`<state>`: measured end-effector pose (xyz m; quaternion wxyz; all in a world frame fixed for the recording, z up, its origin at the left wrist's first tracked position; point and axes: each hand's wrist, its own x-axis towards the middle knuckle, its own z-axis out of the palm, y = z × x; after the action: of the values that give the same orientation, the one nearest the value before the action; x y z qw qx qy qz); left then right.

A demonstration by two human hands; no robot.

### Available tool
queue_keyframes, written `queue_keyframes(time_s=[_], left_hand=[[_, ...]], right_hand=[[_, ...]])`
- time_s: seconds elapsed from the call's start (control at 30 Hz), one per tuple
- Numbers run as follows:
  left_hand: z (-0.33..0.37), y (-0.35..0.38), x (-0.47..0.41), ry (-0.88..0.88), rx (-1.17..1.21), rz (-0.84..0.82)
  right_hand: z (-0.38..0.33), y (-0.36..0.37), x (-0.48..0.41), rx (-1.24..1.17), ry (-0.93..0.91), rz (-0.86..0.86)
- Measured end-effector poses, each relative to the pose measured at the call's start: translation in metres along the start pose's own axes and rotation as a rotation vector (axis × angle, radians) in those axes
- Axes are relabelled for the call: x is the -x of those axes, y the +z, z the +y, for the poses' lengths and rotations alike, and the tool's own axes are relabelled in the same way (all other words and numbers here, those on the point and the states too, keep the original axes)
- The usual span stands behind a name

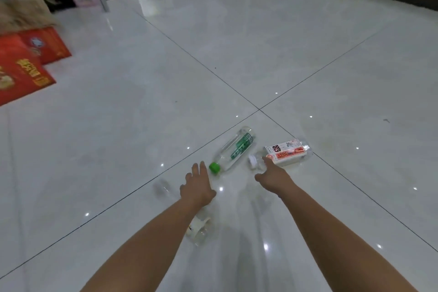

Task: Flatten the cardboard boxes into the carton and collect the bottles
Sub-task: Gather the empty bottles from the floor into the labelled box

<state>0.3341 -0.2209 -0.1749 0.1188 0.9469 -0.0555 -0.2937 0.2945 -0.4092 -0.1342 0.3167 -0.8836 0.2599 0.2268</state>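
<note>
Both hands (open, empty) reach: left hand [198, 187] near green-capped bottle [233, 149], right hand [272, 176] touching red-labelled bottle [283, 154].

two bare forearms, no sleeves; left hand [198, 187], right hand [272, 176] ungloved.

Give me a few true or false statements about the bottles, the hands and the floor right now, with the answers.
1. The green-capped bottle lies on its side. True.
2. The right hand grips a red box. False: it reaches, open, toward the white-capped bottle.
3. The left hand is open, near the green cap. True.
4. Both bottles stand on a table. False: they lie on the tiled floor.
</note>
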Motion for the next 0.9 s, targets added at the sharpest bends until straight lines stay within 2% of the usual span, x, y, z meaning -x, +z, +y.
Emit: queue_keyframes(time_s=[0.13, 0.23, 0.43, 0.63, 0.8, 0.9], left_hand=[[0.001, 0.003, -0.015, 0.074, 0.027, 0.056], [0.008, -0.002, -0.032, 0.105, 0.136, 0.048], [0.021, 0.004, -0.054, -0.003, 0.407, -0.053], [0.030, 0.014, -0.058, -0.126, 0.567, -0.072], [0.047, 0.022, -0.040, -0.157, 0.804, -0.164], [0.054, 0.030, -0.033, -0.194, 0.978, -0.238]], right_hand=[[-0.010, 0.030, -0.026, 0.022, -0.021, 0.028], [-0.012, 0.036, -0.045, 0.017, -0.004, 0.066], [0.003, 0.041, -0.056, 0.044, 0.036, -0.010], [0.015, 0.041, -0.052, -0.014, 0.092, 0.039], [0.023, 0.037, -0.039, 0.036, 0.079, 0.049], [0.023, 0.035, -0.029, 0.055, 0.100, 0.140]])
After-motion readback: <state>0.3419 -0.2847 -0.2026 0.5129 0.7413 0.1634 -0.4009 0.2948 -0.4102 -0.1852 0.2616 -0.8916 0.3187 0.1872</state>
